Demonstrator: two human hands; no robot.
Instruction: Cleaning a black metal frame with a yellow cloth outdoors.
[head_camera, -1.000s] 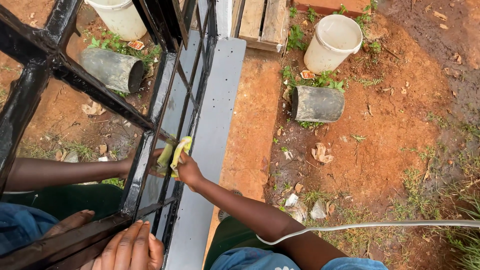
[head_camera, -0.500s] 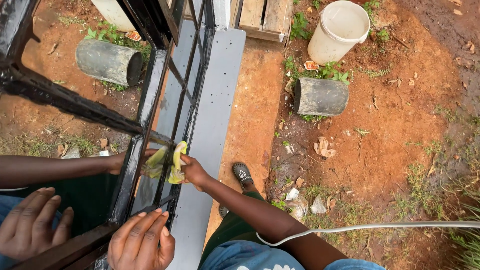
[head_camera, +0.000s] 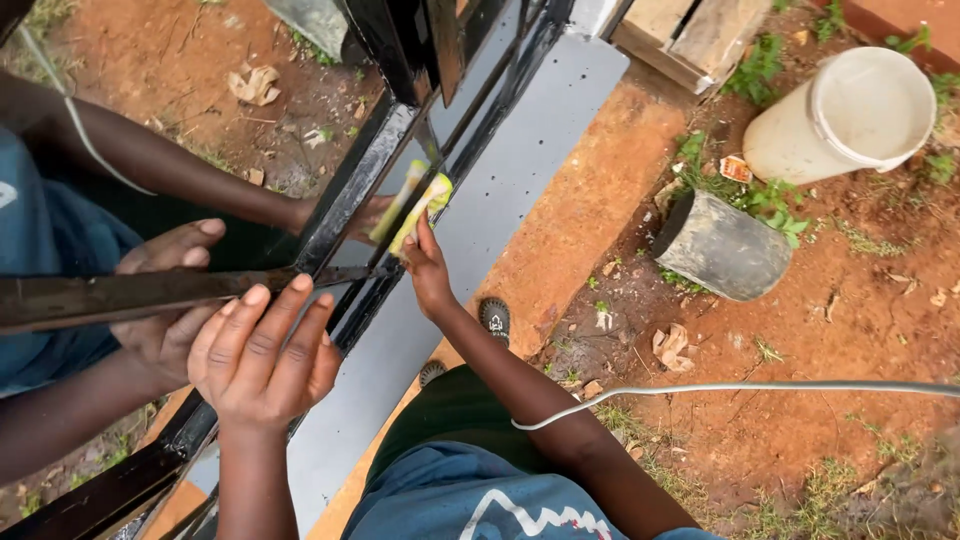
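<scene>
Wiping window glass: right hand (head_camera: 428, 268) pinches a yellow-green cloth (head_camera: 420, 213) against the pane beside the black frame (head_camera: 350, 195); left hand (head_camera: 262, 350), fingers spread, braces the crossbar. Best kept flat, firm, overlapping.

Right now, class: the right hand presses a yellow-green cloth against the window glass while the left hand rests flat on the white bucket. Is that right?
Not quite. In the head view the left hand rests flat on the black window frame, not the white bucket. The right hand does press the cloth against the glass.
</scene>
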